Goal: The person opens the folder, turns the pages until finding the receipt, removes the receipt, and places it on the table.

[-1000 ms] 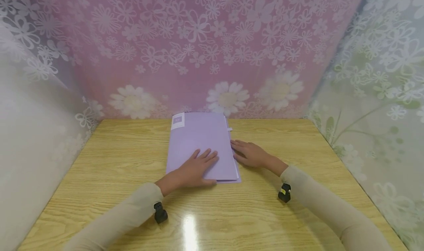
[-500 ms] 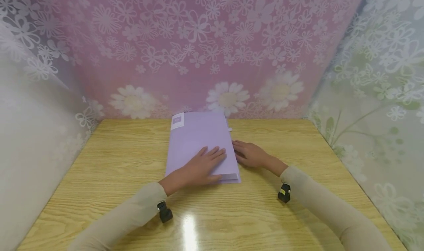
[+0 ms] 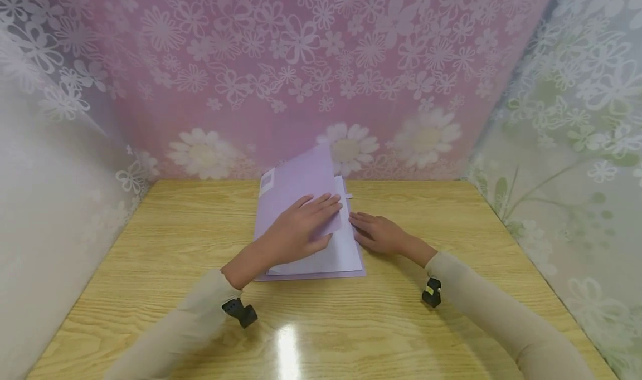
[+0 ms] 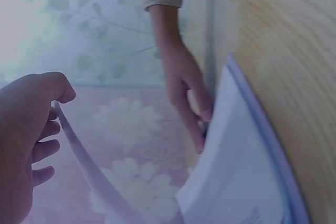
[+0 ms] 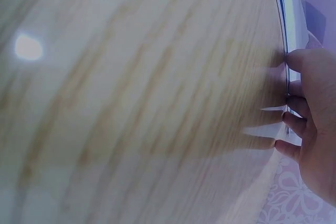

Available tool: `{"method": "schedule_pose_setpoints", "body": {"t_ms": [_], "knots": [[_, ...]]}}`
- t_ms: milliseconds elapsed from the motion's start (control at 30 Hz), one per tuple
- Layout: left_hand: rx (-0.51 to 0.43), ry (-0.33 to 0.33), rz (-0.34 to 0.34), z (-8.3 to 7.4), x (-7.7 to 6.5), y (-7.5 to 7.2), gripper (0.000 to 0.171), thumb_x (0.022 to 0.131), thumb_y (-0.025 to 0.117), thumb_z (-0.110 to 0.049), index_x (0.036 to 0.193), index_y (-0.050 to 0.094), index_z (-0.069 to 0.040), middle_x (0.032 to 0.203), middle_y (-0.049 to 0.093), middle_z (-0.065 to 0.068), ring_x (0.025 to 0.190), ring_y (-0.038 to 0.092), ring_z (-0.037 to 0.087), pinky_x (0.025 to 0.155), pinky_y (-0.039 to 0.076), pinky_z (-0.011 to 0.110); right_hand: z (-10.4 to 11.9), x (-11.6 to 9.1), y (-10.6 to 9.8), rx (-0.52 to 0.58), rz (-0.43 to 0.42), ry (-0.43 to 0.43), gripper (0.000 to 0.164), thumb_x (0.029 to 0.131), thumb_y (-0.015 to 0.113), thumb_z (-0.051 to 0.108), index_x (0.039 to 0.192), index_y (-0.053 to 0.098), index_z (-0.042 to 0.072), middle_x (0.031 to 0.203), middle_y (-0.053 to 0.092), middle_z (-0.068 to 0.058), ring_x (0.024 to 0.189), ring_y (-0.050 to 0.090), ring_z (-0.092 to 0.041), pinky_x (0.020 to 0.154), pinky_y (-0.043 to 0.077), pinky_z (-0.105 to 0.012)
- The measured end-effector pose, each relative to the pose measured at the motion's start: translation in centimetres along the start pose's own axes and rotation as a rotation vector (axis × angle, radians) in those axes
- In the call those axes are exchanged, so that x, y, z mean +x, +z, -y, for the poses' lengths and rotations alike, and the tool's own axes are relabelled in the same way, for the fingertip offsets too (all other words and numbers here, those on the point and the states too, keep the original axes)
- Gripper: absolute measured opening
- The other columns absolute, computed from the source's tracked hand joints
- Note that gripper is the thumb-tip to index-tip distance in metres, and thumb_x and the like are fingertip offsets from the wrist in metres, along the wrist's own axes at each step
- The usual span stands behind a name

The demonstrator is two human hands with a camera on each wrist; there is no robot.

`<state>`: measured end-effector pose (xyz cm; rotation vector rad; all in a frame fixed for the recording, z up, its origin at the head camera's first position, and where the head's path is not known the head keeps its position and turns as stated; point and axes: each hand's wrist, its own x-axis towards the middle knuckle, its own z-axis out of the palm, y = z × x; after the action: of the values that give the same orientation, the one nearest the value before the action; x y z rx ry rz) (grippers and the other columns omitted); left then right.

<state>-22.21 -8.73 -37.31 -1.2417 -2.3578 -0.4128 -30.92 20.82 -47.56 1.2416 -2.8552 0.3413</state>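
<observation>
A light purple folder (image 3: 296,185) with a white label (image 3: 267,182) at its top left lies on the table, its front cover lifted and slanting over white pages (image 3: 346,252). My left hand (image 3: 296,229) grips the cover near its lower right corner. In the left wrist view, the left thumb (image 4: 60,87) crosses over the cover's edge (image 4: 79,142), and the fingers lie on the cover's outer side. My right hand (image 3: 381,234) rests with extended fingers against the folder's right edge. In the right wrist view, its fingertips touch down along that edge.
The wooden table (image 3: 190,229) surrounds the folder. A pink floral backdrop (image 3: 241,112) stands behind it, with pale floral cloth (image 3: 572,201) on the right. A small tab (image 3: 348,196) sticks out from the folder's right side. Both wrists wear small black cameras (image 3: 431,292).
The left hand lay flat on the closed cover and slid right; now it has lifted the cover's right side up and leftward, exposing white pages. The right hand has stayed in place.
</observation>
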Motion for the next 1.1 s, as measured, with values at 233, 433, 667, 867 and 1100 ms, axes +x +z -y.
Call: {"method": "schedule_pose_setpoints", "body": {"t_ms": [233,433,667,867,1100], "knots": [[-0.014,-0.002,-0.141,1.2,-0.5,-3.2,0.058,0.092,0.069,-0.017,0.146,0.054,-0.002,0.151,0.056,0.013,0.143,0.05,0.03,0.119,0.04,0.049,-0.1,0.0,-0.1,-0.006,0.026,0.015,0.055,0.106,0.052,0.029,0.152,0.045,0.0,0.159,0.043,-0.017,0.148,0.042,-0.037,0.115,0.04,-0.057],[-0.029,-0.07,-0.206,2.6,-2.2,-6.3,0.057,0.089,0.07,-0.017,0.143,0.057,-0.003,0.148,0.058,0.012,0.141,0.053,0.03,0.12,0.038,0.049,-0.5,0.0,0.1,-0.034,0.021,0.003,0.055,0.106,0.051,0.03,0.152,0.044,0.0,0.159,0.044,-0.017,0.148,0.042,-0.037,0.115,0.041,-0.057],[-0.04,-0.183,-0.254,4.4,-5.4,-10.5,0.055,0.085,0.071,-0.011,0.139,0.062,-0.005,0.144,0.061,0.014,0.136,0.056,0.035,0.123,0.034,0.047,-0.3,0.0,0.2,-0.033,0.016,0.015,0.055,0.106,0.051,0.029,0.152,0.045,0.0,0.159,0.043,-0.018,0.148,0.041,-0.037,0.115,0.04,-0.057],[-0.01,-0.339,-0.254,5.6,-9.2,-13.9,0.05,0.082,0.069,-0.004,0.132,0.069,-0.007,0.142,0.064,0.011,0.132,0.059,0.039,0.116,0.043,0.041,-0.2,-0.1,0.3,-0.025,0.035,0.027,0.056,0.106,0.05,0.03,0.154,0.043,0.001,0.16,0.042,-0.017,0.149,0.04,-0.037,0.117,0.039,-0.057],[0.018,-0.639,-0.001,7.4,-13.6,-16.8,0.05,0.088,0.071,-0.014,0.136,0.063,-0.004,0.148,0.055,0.022,0.138,0.044,0.054,0.111,0.035,0.067,-0.3,-0.2,0.2,-0.04,0.036,0.03,0.056,0.107,0.049,0.031,0.154,0.043,0.002,0.16,0.042,-0.016,0.149,0.04,-0.036,0.117,0.038,-0.057]]}}
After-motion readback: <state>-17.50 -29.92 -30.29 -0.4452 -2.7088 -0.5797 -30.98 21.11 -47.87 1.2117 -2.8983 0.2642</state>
